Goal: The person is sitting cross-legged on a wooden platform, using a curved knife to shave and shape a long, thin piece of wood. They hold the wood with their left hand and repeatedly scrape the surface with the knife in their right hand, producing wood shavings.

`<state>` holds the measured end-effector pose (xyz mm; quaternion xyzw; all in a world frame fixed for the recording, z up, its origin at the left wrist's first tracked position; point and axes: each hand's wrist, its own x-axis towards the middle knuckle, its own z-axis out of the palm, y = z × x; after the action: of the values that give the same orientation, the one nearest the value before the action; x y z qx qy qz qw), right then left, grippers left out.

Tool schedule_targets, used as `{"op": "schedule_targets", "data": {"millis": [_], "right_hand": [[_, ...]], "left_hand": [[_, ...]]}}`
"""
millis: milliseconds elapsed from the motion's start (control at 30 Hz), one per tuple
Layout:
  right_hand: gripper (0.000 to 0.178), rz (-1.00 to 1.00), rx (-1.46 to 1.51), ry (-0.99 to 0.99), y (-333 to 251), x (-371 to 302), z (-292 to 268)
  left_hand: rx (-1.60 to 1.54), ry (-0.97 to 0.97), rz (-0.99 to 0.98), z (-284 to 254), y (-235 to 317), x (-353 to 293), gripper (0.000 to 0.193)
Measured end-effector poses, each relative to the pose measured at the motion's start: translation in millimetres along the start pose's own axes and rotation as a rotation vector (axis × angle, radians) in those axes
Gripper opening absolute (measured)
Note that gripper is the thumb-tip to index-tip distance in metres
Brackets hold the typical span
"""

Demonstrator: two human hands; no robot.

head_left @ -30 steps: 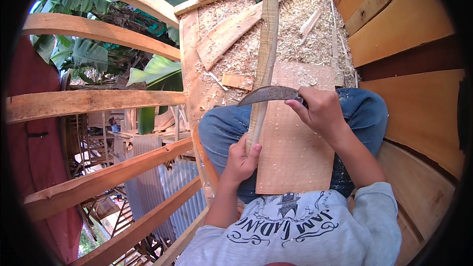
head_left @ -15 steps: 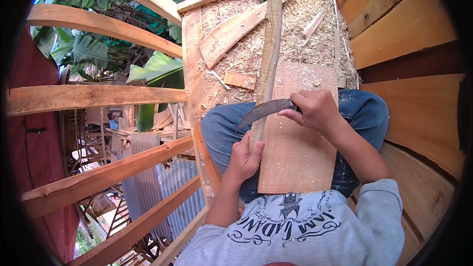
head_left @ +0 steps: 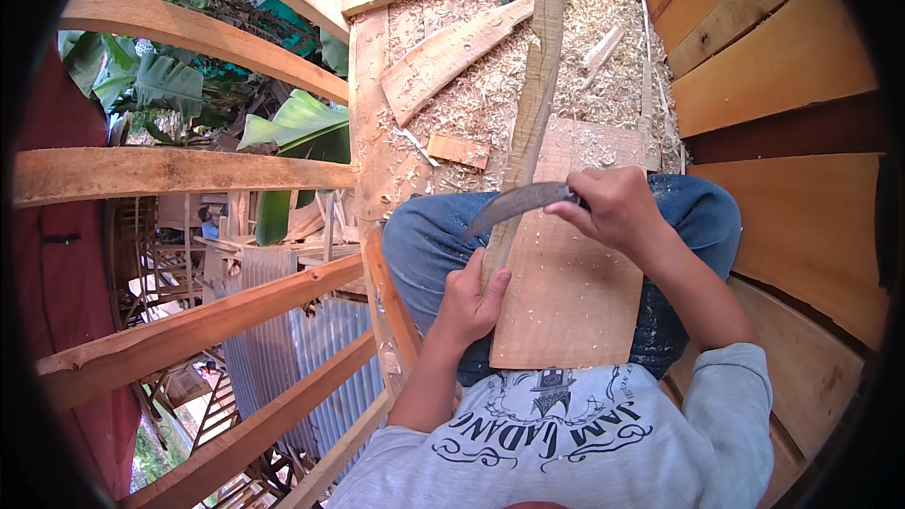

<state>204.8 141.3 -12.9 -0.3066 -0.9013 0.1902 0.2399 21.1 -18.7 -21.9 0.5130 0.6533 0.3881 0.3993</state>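
Note:
My left hand (head_left: 471, 300) is closed around the near end of a long wooden strip (head_left: 534, 113), which slants up and away past the far edge of the floor. In my right hand (head_left: 617, 203) is the handle of a knife with a dark curved blade (head_left: 521, 205). The blade lies across the strip, just beyond my left hand, its tip pointing left. A wide wooden board (head_left: 568, 302) rests over my lap, partly under the strip. The strip's far edge looks rough and stepped along its left side.
Wood shavings (head_left: 594, 24) cover the floor ahead. A flat wooden offcut (head_left: 452, 57) and a small block (head_left: 459, 150) lie there on the left. Wooden railing bars (head_left: 184, 170) stand at my left, with a drop beyond them. A plank wall (head_left: 782, 217) is at my right.
The strip's far end has swung a little to the right. The knife and my right hand have shifted slightly right, with the blade still across the strip.

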Motion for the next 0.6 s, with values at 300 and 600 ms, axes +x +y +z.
{"op": "schedule_targets", "data": {"millis": [300, 600], "right_hand": [[0.043, 0.05, 0.012, 0.048, -2, 3, 8], [0.047, 0.12, -0.047, 0.069, 25, 15, 1]], "left_hand": [[-0.03, 0.006, -0.016, -1, -2, 1, 0.019], [-0.04, -0.03, -0.038, -2, -7, -2, 0.024]]}}
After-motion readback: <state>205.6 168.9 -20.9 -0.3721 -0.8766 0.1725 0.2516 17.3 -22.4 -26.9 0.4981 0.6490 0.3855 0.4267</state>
